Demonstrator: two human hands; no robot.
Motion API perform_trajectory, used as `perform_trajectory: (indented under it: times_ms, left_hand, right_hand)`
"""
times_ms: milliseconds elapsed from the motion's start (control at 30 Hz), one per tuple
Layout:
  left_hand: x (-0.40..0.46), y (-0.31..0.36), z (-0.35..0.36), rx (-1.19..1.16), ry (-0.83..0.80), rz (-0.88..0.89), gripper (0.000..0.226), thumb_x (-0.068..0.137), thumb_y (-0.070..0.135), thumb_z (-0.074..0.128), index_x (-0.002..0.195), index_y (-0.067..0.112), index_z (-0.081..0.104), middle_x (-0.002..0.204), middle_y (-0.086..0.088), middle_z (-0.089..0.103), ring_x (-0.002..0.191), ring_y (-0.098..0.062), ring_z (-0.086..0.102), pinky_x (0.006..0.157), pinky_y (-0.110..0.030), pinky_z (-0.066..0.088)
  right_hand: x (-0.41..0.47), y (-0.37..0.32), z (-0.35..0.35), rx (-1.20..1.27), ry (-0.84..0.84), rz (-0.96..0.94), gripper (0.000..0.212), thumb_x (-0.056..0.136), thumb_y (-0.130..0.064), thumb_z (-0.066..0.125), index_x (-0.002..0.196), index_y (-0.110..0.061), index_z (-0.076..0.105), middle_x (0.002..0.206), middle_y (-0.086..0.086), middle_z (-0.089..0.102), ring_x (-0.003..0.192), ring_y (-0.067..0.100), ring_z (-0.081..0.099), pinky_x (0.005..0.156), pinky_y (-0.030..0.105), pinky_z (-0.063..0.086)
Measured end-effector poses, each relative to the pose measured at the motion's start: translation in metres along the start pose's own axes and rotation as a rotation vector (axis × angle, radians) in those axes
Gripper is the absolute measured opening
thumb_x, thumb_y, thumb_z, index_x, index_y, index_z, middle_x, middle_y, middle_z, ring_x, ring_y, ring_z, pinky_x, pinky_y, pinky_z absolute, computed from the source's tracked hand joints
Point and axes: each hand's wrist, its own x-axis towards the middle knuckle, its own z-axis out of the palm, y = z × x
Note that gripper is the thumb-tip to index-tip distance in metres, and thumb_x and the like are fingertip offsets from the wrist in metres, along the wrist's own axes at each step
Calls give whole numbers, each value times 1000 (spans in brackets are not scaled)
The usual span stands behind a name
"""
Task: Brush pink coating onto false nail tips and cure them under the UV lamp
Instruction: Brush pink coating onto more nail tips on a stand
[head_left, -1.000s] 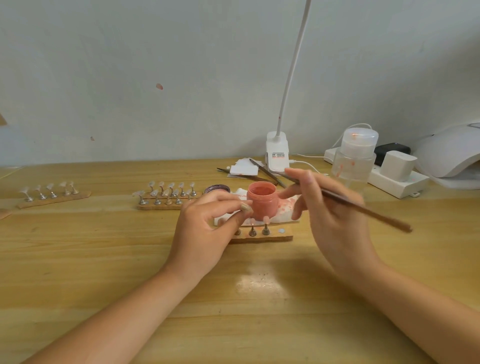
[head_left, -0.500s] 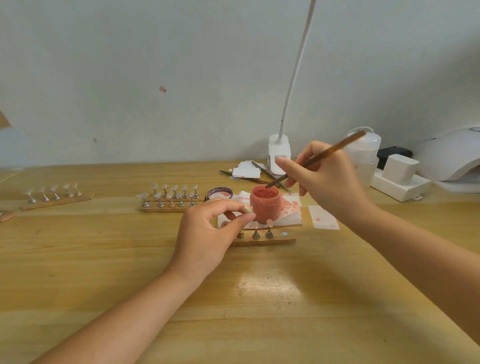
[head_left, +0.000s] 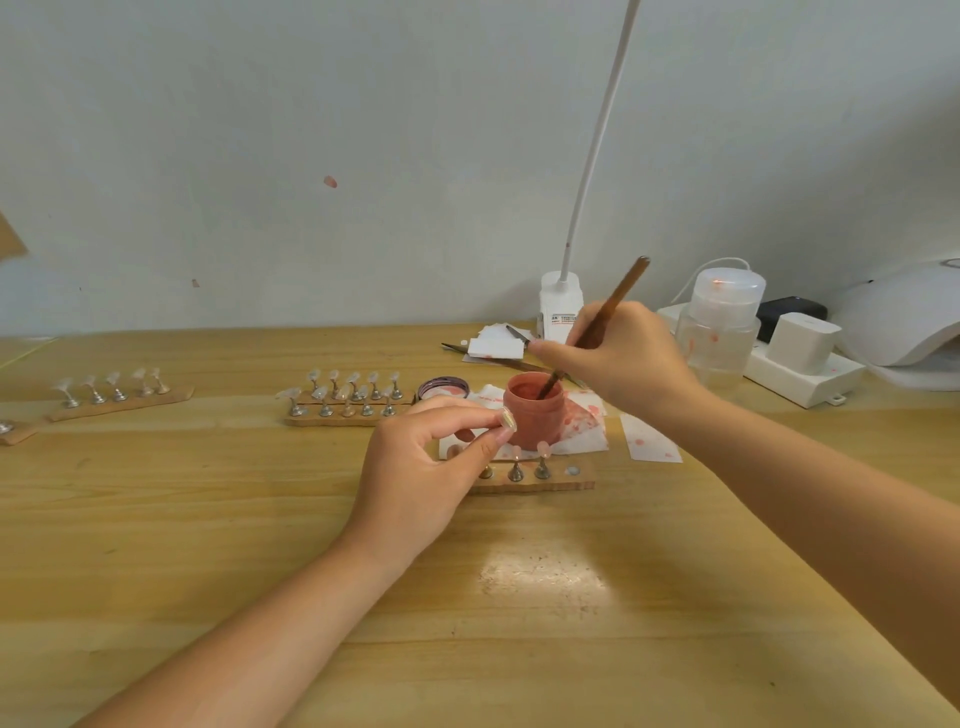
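We are reaching our right hand (head_left: 626, 358) in over the pink jar (head_left: 533, 410), wrist bent, forearm coming in from the lower right. Its fingers are curling round the brush (head_left: 597, 327), pinching the brown handle low down; the handle is tilting up and away to the right, the tip is dipping inside the jar's open mouth. We are resting our left hand (head_left: 415, 467) on the table (head_left: 208, 519) just left of the jar, forearm coming in from the lower left. Thumb and index are pinching a false nail tip (head_left: 506, 418), pale and shiny, right beside the jar's left wall; whether it is touching the jar we cannot tell.

The jar is sitting on stained white paper (head_left: 582, 431). Just in front of the jar a wooden strip (head_left: 540, 486) is carrying small metal stands, two with pinkish tips. Left of the jar two more strips (head_left: 343, 402) are holding clear tips, and another strip (head_left: 119, 395) is lying far left. Just behind-left of the jar a lid (head_left: 443, 388) is lying open side up. Well right of the jar, at the frame edge, the white UV lamp (head_left: 904, 322) is sitting.

The lamp base (head_left: 558, 312) behind the jar is bearing a small label, print too small to read.
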Motion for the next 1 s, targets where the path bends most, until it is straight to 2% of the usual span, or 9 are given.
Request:
perform_trajectory:
  times_ms: [167,300,433,633,767,833,900,1000]
  left_hand:
    - [0,1,0,10,4,1,23,74,3,71,78,26,70,82,15,65,84,7,60,76,-3,39]
    - [0,1,-1,12,9,-2,23,74,3,71,79,25,70,83,15,65,84,8,59,76,-3,39]
    - [0,1,-1,20,9,-12,22,74,3,71,80,24,70,82,14,66,83,5,59,75,-2,39]
    - [0,0,-1,26,1,-27,23,74,2,71,80,24,70,83,16,65,85,8,59,77,-3,39]
    - [0,-1,0,28,-3,-24,20,74,0,71,83,18,71,83,14,65,83,8,59,77,-3,39]
    - [0,-1,0,32,0,-14,24,74,-1,71,82,21,71,81,17,65,81,9,59,76,-3,39]
    - [0,-1,0,38,-1,-7,28,74,0,71,79,28,70,75,22,64,78,8,58,74,-3,39]
    - [0,-1,1,42,-9,4,33,74,1,71,76,34,68,73,28,64,73,7,57,71,-4,40]
  right_hand:
    - [3,6,-14,197,102,129,35,80,-32,70,54,-18,52,50,-3,51,50,8,47,53,23,39]
    - [1,10,-15,234,104,166,36,80,-31,69,54,-13,51,63,15,58,55,17,47,61,33,42]
    - [2,14,-19,227,115,177,36,80,-30,68,54,-12,51,54,7,51,53,16,46,61,34,44]
    - [1,19,-26,200,168,154,32,81,-33,67,57,-16,55,50,-1,54,48,7,51,56,26,45]
    - [-16,14,-26,290,245,9,26,85,-30,64,68,-12,57,50,-1,59,42,1,53,51,19,45]
    - [-34,9,-19,393,233,-96,26,85,-30,60,70,-10,53,53,1,62,40,2,52,45,21,43]
    - [-52,7,-11,479,209,-185,25,85,-31,55,73,-10,51,58,0,64,47,3,57,47,24,46]
    - [-73,8,1,440,199,-326,15,89,-30,57,85,-15,60,75,-14,65,66,-1,64,57,19,51]
